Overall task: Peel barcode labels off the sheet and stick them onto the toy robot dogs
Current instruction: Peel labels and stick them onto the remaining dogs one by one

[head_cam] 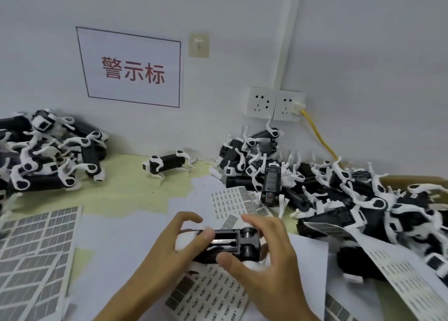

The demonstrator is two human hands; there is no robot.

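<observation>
While both hands, left (167, 245) and right (261, 255), grip the upturned dog (228, 244), I judge pressing the label comes next.

- A white sign (132, 68) with red Chinese characters and a dark border hangs on the wall.
- A beige hook plate (199, 45) sits just right of the sign.
- Two white sockets (275, 104) are mounted side by side; a yellow cable (320, 136) is plugged into the right one.
- A white conduit (288, 34) rises above the sockets.
</observation>
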